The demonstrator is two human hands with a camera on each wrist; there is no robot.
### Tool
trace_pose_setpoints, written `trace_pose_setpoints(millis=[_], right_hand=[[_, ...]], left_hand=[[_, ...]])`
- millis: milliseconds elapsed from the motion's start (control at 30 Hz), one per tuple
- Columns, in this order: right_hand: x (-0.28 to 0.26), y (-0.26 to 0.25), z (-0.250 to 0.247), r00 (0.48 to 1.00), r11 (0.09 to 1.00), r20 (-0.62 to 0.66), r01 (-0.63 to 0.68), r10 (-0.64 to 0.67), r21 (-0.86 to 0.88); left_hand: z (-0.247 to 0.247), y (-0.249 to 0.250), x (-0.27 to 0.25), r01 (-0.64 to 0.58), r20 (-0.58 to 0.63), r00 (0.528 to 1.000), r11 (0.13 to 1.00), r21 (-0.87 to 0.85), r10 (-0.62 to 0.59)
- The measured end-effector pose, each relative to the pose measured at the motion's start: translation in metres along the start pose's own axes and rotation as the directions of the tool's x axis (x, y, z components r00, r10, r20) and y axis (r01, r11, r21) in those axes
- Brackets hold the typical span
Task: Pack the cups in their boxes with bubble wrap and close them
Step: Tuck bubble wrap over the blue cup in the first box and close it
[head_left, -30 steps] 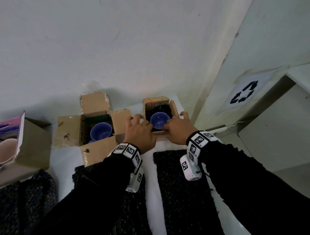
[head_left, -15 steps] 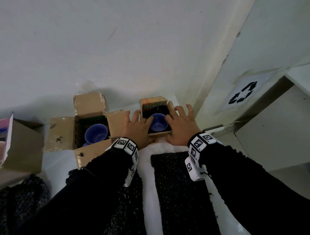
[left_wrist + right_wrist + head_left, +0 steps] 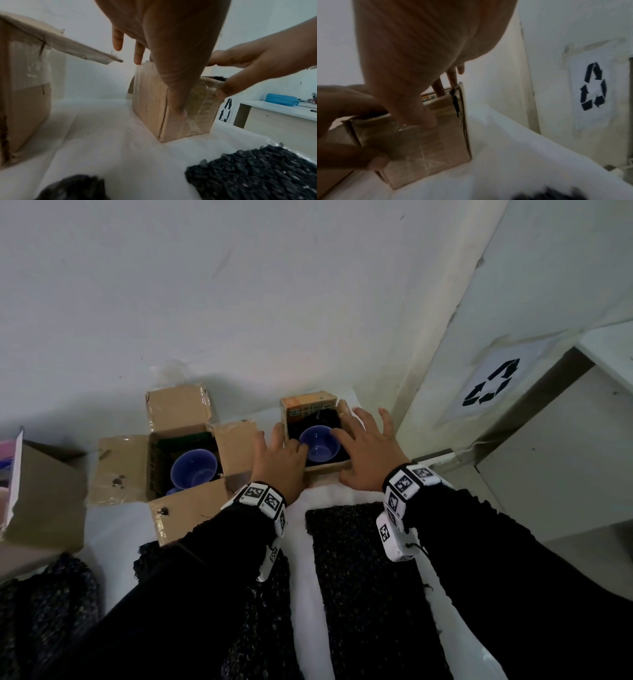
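Both hands just opened up: left hand and right hand now spread over the small box, cup inside, flaps next.

blue cups, brown boxes, black bubble wrap
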State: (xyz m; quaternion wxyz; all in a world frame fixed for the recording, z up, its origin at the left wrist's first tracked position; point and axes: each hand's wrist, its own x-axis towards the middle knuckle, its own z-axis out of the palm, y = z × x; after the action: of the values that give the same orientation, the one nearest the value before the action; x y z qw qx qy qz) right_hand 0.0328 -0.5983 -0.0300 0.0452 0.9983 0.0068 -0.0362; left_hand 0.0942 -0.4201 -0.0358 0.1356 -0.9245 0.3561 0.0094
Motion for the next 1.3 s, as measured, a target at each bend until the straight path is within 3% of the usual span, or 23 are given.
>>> trace_pose_setpoints(millis=[133,233,300,367,433,467,600,667,733,867,1000,1133,1233,1300], right_hand=[[-0.038,0.000,0.008,0.971,0.992,-0.239,0.028,0.002,0.122],[-0.063,0.000,0.019,0.971,0.967,-0.238,0.078,-0.019,0.242],[-0.078,0.002,0.030,0.989,0.953,-0.145,0.052,-0.009,0.300],[-0.091,0.002,0.042,0.997,0.944,0.070,-0.049,0.028,0.327],[-0.101,0.000,0.050,0.965,0.947,0.257,-0.132,0.055,0.293],[-0.105,-0.003,0.054,0.954,0.958,0.289,-0.151,0.077,0.244],[-0.110,-0.009,0.058,0.962,0.982,0.233,-0.166,0.141,0.089],[-0.111,-0.011,0.052,0.966,0.972,0.230,-0.157,0.114,0.176],[-0.109,-0.013,0.040,0.977,0.914,0.190,-0.162,0.096,0.372],[-0.100,-0.013,0.000,0.995,0.799,0.015,-0.086,0.096,0.595],[-0.085,-0.006,-0.045,0.995,0.872,-0.059,-0.036,0.075,0.489],[-0.068,0.002,-0.086,0.992,0.913,-0.078,-0.062,0.102,0.404],[-0.053,0.007,-0.115,0.972,0.824,-0.169,-0.042,0.165,0.565],[-0.043,0.010,-0.132,0.944,0.802,-0.271,0.010,0.190,0.598]], left_hand=[[0.006,0.008,-0.016,0.022,-0.039,0.999,1.000,-0.019,-0.023],[0.015,0.019,-0.033,0.032,-0.073,0.997,0.996,-0.085,-0.038],[0.019,0.028,-0.045,0.046,-0.069,0.996,0.993,-0.110,-0.054],[0.021,0.035,-0.057,0.060,-0.067,0.995,0.991,-0.123,-0.068],[0.018,0.040,-0.068,0.063,-0.055,0.996,0.988,-0.140,-0.071],[0.017,0.042,-0.073,0.058,-0.050,0.997,0.987,-0.151,-0.066],[0.015,0.045,-0.086,-0.019,-0.080,0.997,0.983,-0.180,0.004],[0.018,0.046,-0.093,-0.093,-0.085,0.994,0.966,-0.240,0.074],[0.017,0.045,-0.097,-0.132,-0.063,0.991,0.927,-0.351,0.117],[0.001,0.033,-0.091,-0.034,0.017,0.999,0.842,-0.539,0.052],[-0.037,0.011,-0.081,-0.072,-0.111,0.994,0.841,-0.536,0.014],[-0.077,-0.013,-0.065,0.027,-0.115,0.989,0.888,-0.459,-0.089],[-0.104,-0.027,-0.054,0.057,-0.145,0.965,0.718,-0.693,-0.217],[-0.121,-0.035,-0.048,-0.013,-0.207,0.937,0.565,-0.825,-0.282]])
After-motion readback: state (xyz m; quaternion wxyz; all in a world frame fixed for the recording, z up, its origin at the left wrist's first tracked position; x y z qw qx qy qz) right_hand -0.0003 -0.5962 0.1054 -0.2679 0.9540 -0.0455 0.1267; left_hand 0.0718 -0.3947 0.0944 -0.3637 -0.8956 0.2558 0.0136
